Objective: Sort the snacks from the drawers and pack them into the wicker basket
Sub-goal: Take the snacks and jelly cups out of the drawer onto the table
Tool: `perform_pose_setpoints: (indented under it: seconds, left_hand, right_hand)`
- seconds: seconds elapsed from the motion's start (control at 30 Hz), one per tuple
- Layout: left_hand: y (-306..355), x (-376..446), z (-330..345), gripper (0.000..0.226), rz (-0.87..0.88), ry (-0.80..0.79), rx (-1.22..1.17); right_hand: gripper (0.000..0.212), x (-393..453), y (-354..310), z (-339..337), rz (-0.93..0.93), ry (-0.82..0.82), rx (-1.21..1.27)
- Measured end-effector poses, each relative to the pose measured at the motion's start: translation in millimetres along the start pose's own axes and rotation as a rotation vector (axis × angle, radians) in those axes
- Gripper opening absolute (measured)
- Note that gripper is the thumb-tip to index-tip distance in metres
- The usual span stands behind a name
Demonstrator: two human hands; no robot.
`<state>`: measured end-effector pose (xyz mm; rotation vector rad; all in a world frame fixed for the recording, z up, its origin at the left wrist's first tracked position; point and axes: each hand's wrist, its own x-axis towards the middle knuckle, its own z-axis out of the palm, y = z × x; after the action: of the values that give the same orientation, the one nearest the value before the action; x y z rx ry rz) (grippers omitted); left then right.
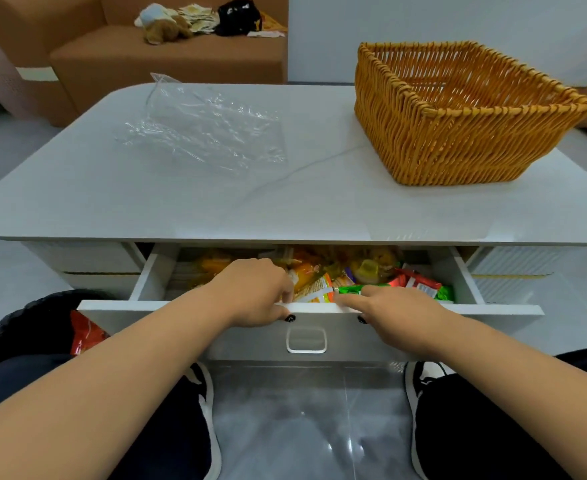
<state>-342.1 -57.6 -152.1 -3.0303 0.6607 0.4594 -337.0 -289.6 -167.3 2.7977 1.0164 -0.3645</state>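
Observation:
A white drawer under the table top stands pulled out toward me. Inside lie several snack packets in orange, yellow, red and green wrappers. My left hand grips the top edge of the drawer front, fingers curled inside and thumb on the outer face. My right hand holds the same edge just to the right, fingers over the rim and thumb on the front. An orange wicker basket stands empty on the far right of the table.
A crumpled clear plastic bag lies on the white table top. A red packet rests by my left knee. The drawer's handle sits between my hands. A brown sofa with a plush toy stands behind.

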Motion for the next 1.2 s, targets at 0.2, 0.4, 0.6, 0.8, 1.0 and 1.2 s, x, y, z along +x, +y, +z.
perform_pose_setpoints:
  seconds: [0.2,0.4,0.6,0.8,1.0,1.2]
  left_hand:
    - [14,-15,1,0.026,0.005,-0.001,0.010]
    - [19,-26,6,0.030,-0.007,-0.057,-0.071]
    - [21,-31,11,0.031,-0.009,-0.181,-0.160]
    - [19,-15,10,0.032,-0.072,-0.132,-0.411]
    - [20,20,35,0.054,-0.112,0.034,-0.313]
    - [16,41,70,0.077,-0.183,-0.151,-0.257]
  right_hand:
    - [0.069,-20,-14,1,-0.047,-0.034,-0.003]
    - [0.063,-34,-21,-1,-0.108,-0.069,0.011]
    - [0.062,-42,-25,2,-0.187,-0.118,0.008]
    - [0.045,-27,5,-6,-0.100,-0.214,0.420]
    - [0.050,5,31,-6,0.041,-0.110,0.371]
    - [0.045,17,11,33,0.049,-0.334,0.241]
